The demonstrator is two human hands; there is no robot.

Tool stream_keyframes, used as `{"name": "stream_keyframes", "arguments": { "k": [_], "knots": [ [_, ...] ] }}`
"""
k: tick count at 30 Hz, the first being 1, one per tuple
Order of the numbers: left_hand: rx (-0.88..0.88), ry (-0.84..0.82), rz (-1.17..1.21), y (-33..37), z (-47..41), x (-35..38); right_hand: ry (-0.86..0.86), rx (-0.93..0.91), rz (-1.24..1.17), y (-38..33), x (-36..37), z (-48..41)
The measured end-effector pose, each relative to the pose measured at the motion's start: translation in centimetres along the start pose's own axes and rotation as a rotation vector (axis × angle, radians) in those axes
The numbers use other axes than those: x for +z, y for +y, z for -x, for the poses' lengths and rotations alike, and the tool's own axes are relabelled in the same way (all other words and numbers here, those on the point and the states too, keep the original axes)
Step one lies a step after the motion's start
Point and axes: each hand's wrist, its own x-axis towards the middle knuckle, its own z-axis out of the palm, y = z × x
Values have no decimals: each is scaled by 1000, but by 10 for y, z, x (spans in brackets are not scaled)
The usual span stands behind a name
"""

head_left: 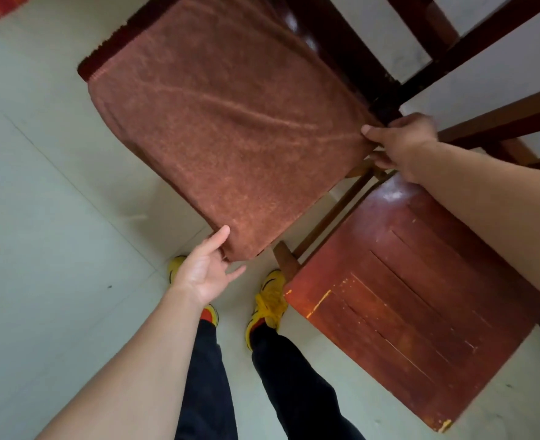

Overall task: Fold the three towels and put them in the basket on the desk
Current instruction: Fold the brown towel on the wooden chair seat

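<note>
A rust-brown towel (224, 128) with a dark ribbed hem at its far edge is stretched out flat in the air, folded over once. My left hand (203, 268) pinches its near corner between thumb and fingers. My right hand (398, 144) grips the right corner, close to a dark wooden desk (341, 49). No basket and no other towels are in view.
A red-brown wooden chair seat (414, 300) stands at the lower right under my right forearm. Dark wooden desk legs and rails (497, 119) cross the upper right. My feet in yellow shoes (270, 300) stand on the pale tiled floor (56, 217).
</note>
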Motion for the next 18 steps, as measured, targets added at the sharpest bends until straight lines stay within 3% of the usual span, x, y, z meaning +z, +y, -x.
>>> {"name": "stream_keyframes", "arguments": {
  "k": [6,12,18],
  "knots": [
    [-6,127,140,-15,17,6,-70,159,-148,4,-8,-4],
    [-40,161,81,-34,48,11,-62,196,-267,10,-23,9],
    [37,348,-41,-26,92,21,77,58,-249,-7,-41,43]
  ]
}}
